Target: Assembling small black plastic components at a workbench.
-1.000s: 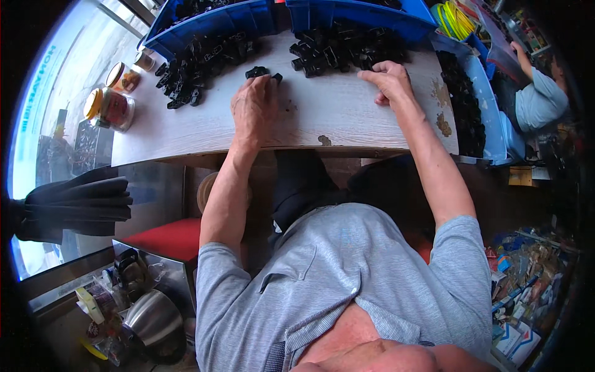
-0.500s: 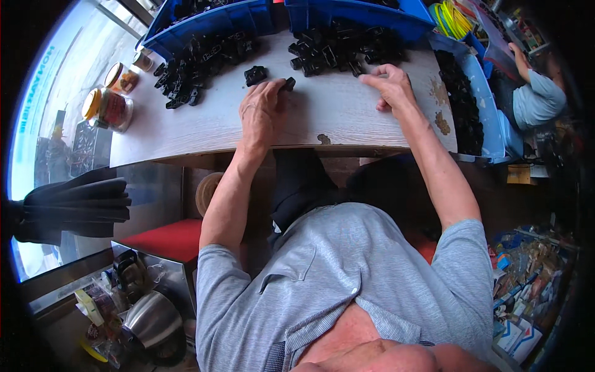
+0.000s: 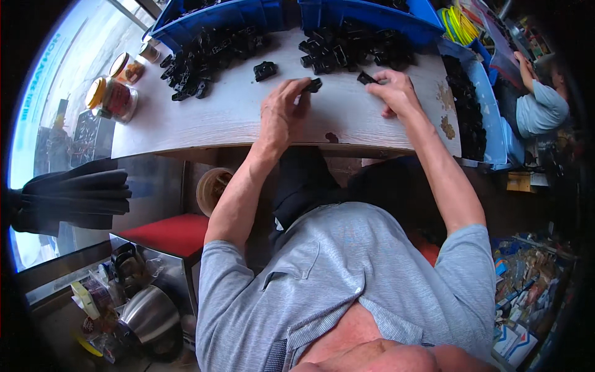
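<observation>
My left hand (image 3: 280, 116) pinches a small black plastic part (image 3: 315, 85) between thumb and fingers, above the pale wooden tabletop (image 3: 229, 127). Opposite it, my right hand (image 3: 397, 93) grips another black plastic piece (image 3: 365, 78) at its fingertips. The two held pieces are apart, a short gap between them. One loose black part (image 3: 265, 70) lies on the table just beyond my left hand. Farther back are two heaps of similar parts, a left heap (image 3: 214, 53) and a right heap (image 3: 347, 46). The exact shape of the held pieces is too small to make out.
Blue bins (image 3: 229, 17) line the table's far edge. At the right a light blue crate (image 3: 493, 118) holds more black parts. Yellow-lidded jars (image 3: 118, 102) stand by the window. A person (image 3: 540, 105) works at the far right. A steel kettle (image 3: 149, 315) sits lower left.
My left hand has moved right with its black part, toward my right hand. The right hand has drawn a black piece away from the right heap and now holds it.
</observation>
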A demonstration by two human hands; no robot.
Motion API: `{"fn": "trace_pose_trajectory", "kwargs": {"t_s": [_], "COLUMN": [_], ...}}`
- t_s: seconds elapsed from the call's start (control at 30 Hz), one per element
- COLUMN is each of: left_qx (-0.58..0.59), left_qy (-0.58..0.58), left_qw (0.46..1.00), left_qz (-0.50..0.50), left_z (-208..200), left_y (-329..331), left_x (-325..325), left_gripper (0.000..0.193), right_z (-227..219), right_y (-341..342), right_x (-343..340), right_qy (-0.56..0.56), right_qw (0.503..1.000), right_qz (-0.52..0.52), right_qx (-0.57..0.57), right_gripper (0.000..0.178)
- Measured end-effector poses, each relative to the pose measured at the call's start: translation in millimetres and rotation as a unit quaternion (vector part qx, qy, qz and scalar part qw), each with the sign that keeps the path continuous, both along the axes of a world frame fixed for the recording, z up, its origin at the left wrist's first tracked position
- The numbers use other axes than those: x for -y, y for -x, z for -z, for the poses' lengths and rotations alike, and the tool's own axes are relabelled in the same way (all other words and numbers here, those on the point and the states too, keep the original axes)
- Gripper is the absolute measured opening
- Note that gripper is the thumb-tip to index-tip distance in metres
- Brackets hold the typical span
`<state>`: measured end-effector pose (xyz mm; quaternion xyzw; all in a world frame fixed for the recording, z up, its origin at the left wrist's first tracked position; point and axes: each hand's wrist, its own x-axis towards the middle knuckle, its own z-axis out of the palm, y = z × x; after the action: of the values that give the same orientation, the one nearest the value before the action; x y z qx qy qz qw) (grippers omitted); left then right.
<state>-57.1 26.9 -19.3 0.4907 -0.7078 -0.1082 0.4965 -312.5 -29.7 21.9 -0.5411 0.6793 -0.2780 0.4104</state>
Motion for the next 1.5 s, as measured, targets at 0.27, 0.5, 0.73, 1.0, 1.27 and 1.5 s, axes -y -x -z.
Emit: {"fn": "trace_pose_trajectory", "kwargs": {"t_s": [0.27,0.5,0.73,1.0,1.27,1.5], "left_qx": [0.128,0.193,0.162,0.206,0.263,0.179], "left_qy": [0.037,0.017,0.040,0.012,0.031,0.104], "left_qw": [0.987,0.963,0.967,0.961,0.955,0.977], "left_qz": [0.089,0.189,0.190,0.186,0.133,-0.052], "left_z": [-8.5,-12.4,-9.4,-9.1,-12.0,-11.7], "left_y": [42.1,45.0,48.4,51.7,52.7,24.9], "left_x": [24.1,31.6,27.3,25.0,10.8,12.3], "left_gripper": [0.033,0.048,0.044,0.056,0.056,0.037], "right_z": [-4.8,-1.9,-3.3,-8.4,-3.9,-6.0], "right_y": [-14.9,-10.6,-8.2,-9.5,-8.8,-4.6], "right_x": [-23.3,-27.3,-26.8,-27.9,-24.6,-27.7], "right_qy": [-0.012,0.002,0.008,-0.004,-0.003,-0.010], "right_qw": [0.993,0.993,0.990,0.991,0.988,0.989], "right_qz": [-0.109,-0.103,-0.126,-0.122,-0.140,-0.120], "right_qx": [0.036,0.060,0.070,0.052,0.060,0.087], "right_gripper": [0.031,0.031,0.033,0.032,0.030,0.032]}}
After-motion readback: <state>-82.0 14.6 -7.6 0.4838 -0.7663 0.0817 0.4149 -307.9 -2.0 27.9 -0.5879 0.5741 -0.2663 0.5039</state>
